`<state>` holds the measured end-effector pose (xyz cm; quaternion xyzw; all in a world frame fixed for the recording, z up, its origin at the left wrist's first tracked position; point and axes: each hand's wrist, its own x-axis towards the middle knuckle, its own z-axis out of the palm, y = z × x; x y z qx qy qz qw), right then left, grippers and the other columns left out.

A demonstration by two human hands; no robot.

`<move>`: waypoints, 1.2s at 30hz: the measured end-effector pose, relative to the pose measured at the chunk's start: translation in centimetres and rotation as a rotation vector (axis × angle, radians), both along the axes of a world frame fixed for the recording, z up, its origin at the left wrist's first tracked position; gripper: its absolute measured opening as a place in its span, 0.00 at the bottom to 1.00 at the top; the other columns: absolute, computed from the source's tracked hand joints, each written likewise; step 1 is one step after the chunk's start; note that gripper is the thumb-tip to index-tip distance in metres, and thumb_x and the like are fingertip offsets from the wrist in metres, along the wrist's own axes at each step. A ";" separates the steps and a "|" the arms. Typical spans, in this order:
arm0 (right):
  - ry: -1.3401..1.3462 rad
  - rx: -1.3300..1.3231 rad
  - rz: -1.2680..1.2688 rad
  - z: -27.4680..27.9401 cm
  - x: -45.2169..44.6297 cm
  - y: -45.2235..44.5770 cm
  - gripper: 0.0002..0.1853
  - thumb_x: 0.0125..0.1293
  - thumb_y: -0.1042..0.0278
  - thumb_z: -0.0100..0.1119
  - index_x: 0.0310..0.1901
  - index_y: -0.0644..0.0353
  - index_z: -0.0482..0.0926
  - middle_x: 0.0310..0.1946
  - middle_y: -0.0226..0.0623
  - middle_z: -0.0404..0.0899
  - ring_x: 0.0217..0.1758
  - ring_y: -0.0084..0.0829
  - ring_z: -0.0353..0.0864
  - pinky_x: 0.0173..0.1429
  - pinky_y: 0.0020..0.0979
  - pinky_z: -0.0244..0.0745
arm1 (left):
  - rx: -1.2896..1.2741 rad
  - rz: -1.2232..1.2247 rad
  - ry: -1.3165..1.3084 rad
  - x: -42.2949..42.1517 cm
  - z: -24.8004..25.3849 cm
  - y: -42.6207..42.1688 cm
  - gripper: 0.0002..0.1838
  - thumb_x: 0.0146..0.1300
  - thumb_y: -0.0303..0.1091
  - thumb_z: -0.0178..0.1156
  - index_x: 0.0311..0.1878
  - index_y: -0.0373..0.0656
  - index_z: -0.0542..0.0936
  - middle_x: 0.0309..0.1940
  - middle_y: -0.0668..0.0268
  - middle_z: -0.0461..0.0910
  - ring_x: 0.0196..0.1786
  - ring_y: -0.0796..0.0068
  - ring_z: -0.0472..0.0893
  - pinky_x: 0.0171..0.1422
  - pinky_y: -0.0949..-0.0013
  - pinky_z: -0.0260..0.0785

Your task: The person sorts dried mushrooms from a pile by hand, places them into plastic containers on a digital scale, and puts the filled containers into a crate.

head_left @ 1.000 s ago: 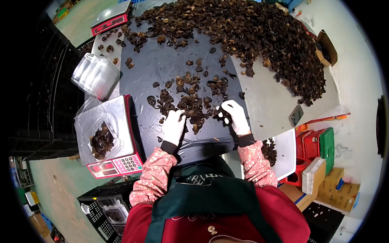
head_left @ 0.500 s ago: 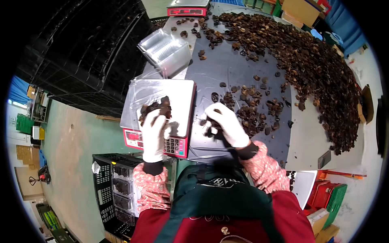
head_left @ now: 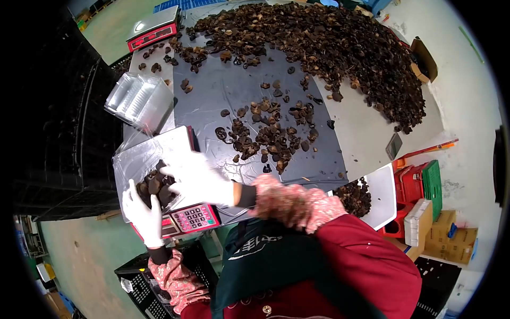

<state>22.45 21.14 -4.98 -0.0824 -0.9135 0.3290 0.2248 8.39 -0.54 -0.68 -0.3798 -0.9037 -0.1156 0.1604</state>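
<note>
While left fingers (head_left: 133,198) stand apart beside dark mushrooms (head_left: 154,185), right fingers (head_left: 180,171) (motion-blurred) lie alongside, grip unclear.

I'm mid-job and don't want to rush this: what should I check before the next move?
1. Clear tray on the near scale: ok, it sits on the platform.
2. Tray loaded: ok, dark fungus pieces lie in it.
3. Hands off the tray: not ok, the left hand is at its near side and the right hand reaches over it.
4. Right hand's load: cannot tell, it is blurred.
5. Weight reading: cannot tell, the display is illegible.
6. Spare trays: ok, a clear stack stands beyond the near scale.
</note>
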 end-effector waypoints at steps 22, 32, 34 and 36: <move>-0.011 0.021 -0.872 -5.6 27.6 15.9 0.10 0.66 0.73 0.57 0.46 0.58 0.85 0.45 0.40 0.84 0.52 0.41 0.81 0.59 0.36 0.75 | 0.219 -0.042 -0.448 5.2 -15.8 25.0 0.09 0.60 0.30 0.66 0.40 0.40 0.77 0.42 0.55 0.75 0.46 0.50 0.78 0.52 0.56 0.71; -0.367 0.185 -0.646 -9.8 18.2 9.1 0.17 0.65 0.67 0.58 0.56 0.53 0.76 0.42 0.37 0.76 0.38 0.36 0.82 0.37 0.34 0.80 | 0.900 -0.192 -1.190 13.3 -9.4 24.5 0.11 0.71 0.20 0.46 0.52 0.37 0.74 0.37 0.63 0.80 0.29 0.79 0.80 0.32 0.78 0.71; -0.316 0.077 -0.596 -10.1 18.9 9.4 0.13 0.63 0.69 0.59 0.50 0.54 0.79 0.41 0.38 0.77 0.38 0.34 0.82 0.36 0.33 0.78 | 0.789 -0.320 -1.192 14.2 -10.1 25.5 0.22 0.66 0.15 0.41 0.57 0.40 0.77 0.36 0.65 0.79 0.34 0.78 0.81 0.40 0.73 0.73; 0.235 -0.305 -0.348 -9.2 20.3 11.3 0.10 0.62 0.73 0.58 0.45 0.57 0.81 0.40 0.37 0.78 0.37 0.32 0.81 0.33 0.30 0.77 | 0.607 -0.448 -1.188 14.0 -12.5 26.9 0.20 0.64 0.16 0.44 0.52 0.40 0.81 0.39 0.64 0.82 0.39 0.76 0.81 0.45 0.70 0.74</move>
